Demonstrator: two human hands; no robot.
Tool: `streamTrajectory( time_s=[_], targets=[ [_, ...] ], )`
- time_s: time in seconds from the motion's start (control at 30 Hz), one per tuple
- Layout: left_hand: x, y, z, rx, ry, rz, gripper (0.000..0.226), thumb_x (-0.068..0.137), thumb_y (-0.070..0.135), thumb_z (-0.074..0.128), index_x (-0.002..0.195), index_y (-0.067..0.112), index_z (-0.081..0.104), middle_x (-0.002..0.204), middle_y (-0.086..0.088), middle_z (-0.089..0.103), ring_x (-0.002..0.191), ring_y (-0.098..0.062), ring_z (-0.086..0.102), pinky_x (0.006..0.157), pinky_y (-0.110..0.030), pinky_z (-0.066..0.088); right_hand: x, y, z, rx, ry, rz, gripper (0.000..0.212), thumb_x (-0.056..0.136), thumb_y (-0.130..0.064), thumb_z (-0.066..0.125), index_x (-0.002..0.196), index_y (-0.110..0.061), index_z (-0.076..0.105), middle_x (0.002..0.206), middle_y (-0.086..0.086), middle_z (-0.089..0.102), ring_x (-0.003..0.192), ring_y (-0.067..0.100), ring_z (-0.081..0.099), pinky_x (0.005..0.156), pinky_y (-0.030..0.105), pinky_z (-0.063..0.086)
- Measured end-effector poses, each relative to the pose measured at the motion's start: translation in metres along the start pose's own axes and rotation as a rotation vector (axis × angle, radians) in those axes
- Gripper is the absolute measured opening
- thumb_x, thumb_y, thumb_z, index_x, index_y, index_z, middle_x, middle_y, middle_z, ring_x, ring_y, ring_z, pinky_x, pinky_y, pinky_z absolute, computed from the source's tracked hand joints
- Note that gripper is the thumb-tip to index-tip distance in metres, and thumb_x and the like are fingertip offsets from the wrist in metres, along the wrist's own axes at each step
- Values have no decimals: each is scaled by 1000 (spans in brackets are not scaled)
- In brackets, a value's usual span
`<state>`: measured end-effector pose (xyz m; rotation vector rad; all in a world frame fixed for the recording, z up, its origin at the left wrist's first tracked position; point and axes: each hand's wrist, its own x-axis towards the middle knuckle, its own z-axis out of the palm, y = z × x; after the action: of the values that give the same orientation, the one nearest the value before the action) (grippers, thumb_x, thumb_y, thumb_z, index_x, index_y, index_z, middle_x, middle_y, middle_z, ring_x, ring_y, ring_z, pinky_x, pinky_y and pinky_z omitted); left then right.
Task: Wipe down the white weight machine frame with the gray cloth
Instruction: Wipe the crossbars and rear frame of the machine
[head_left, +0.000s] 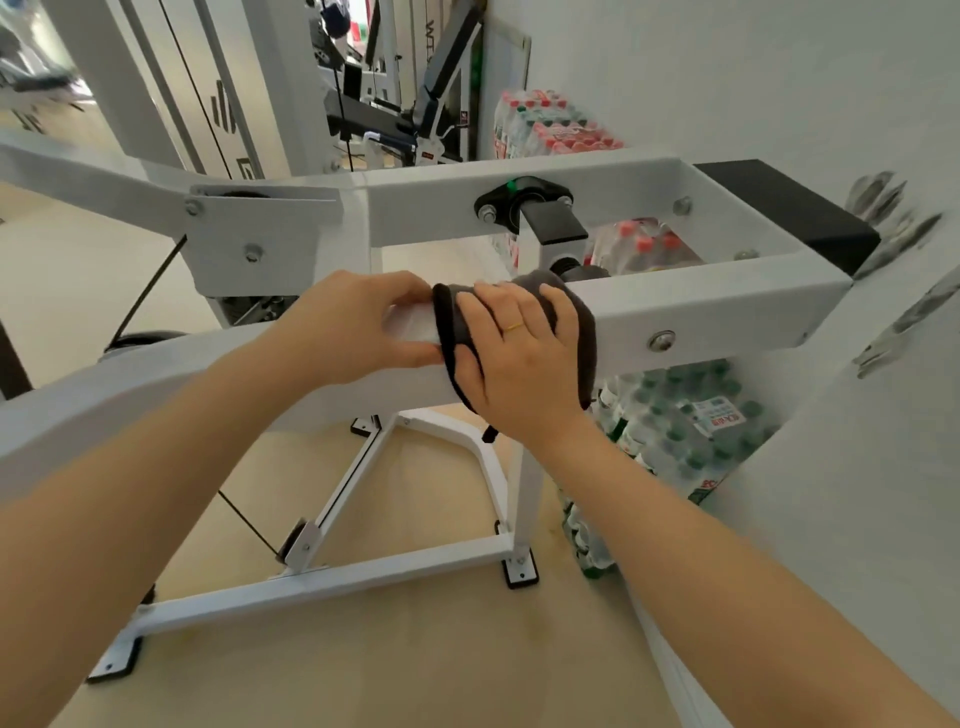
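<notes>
Cloth (582, 332) of gray colour lies draped over the near white beam (701, 317) of the weight machine frame, about at the middle of the beam's length, and it hangs down a little on the near side. The right hand (519, 358) lies flat on top of the cloth with its fingers (485, 306) spread and curved over the upper edge of the beam, pressing the cloth to the metal. The left hand (358, 327) is just beside it on the bare beam; its fingers curl over the top and the thumb is below, so it grips the beam and touches the left edge of the cloth.

I judge the cloth as soft, light and limp: it folds easily and can slide off smooth painted metal, so it is better to hold it under a flat palm and wrap it around the edges of the beam. The frame looks stiff and heavy, and it will not move under the pressure of wiping. Bolts (661, 340) stick out from the side of the beam and could catch the cloth.

Packs of water bottles (691, 421) in plastic wrap stand on the floor behind the beam, at the wall; some bottles have green caps and others red caps (644, 241).
</notes>
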<state>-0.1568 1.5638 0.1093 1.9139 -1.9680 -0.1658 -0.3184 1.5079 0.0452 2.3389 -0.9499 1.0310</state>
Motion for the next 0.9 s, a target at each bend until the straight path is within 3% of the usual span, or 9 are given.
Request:
streamTrajectory(
  time_s=[0.1, 0.17, 0.4, 0.57, 0.67, 0.77, 0.9],
  targets=[
    [2, -2, -2, 14, -30, -3, 56, 69, 45, 72, 119, 25, 56, 109, 4, 63, 92, -14, 53, 80, -25, 39, 8, 22, -9, 6, -28, -139, 39, 87, -32, 45, 105, -7, 69, 107, 8, 68, 98, 25, 64, 89, 37, 45],
    [2, -4, -3, 41, -57, -1, 56, 69, 44, 72, 119, 26, 55, 109, 3, 62, 90, -14, 51, 78, -26, 39, 7, 40, -15, -8, -56, -134, 41, 87, -33, 44, 105, -5, 69, 107, 9, 69, 97, 25, 65, 86, 34, 45],
    [10, -8, -15, 29, -156, 50, 60, 65, 49, 74, 118, 28, 56, 116, 5, 62, 104, -13, 55, 91, -28, 43, -13, 94, -29, -97, -74, 180, 45, 89, -26, 36, 107, 2, 65, 112, 16, 66, 107, 31, 61, 90, 40, 41],
    [18, -8, -17, 89, -197, 98, 69, 63, 60, 68, 125, 35, 50, 116, 7, 61, 104, -16, 54, 90, -35, 46, -2, 77, -31, -79, -66, 389, 47, 89, -26, 30, 108, 0, 65, 112, 14, 66, 111, 29, 57, 97, 42, 33],
    [24, -5, -14, 110, -235, 141, 83, 61, 66, 63, 136, 40, 38, 123, 5, 58, 112, -18, 50, 92, -33, 42, 0, 39, -22, -44, -71, 277, 47, 90, -28, 31, 114, -7, 65, 117, 8, 65, 114, 26, 57, 100, 42, 30],
    [30, 7, -4, 61, -229, 211, 78, 66, 61, 65, 133, 28, 45, 124, 0, 57, 112, -20, 51, 88, -28, 38, -1, 19, -16, -31, -91, 163, 44, 90, -29, 35, 116, -12, 66, 118, 5, 65, 113, 23, 58, 99, 40, 30],
    [38, 18, 3, 13, -180, 267, 66, 70, 54, 64, 124, 18, 52, 119, -2, 60, 107, -20, 52, 84, -24, 35, 1, 45, -25, 3, -143, 3, 41, 91, -30, 39, 117, -11, 65, 120, 4, 64, 112, 22, 59, 96, 37, 35]
  ],
)
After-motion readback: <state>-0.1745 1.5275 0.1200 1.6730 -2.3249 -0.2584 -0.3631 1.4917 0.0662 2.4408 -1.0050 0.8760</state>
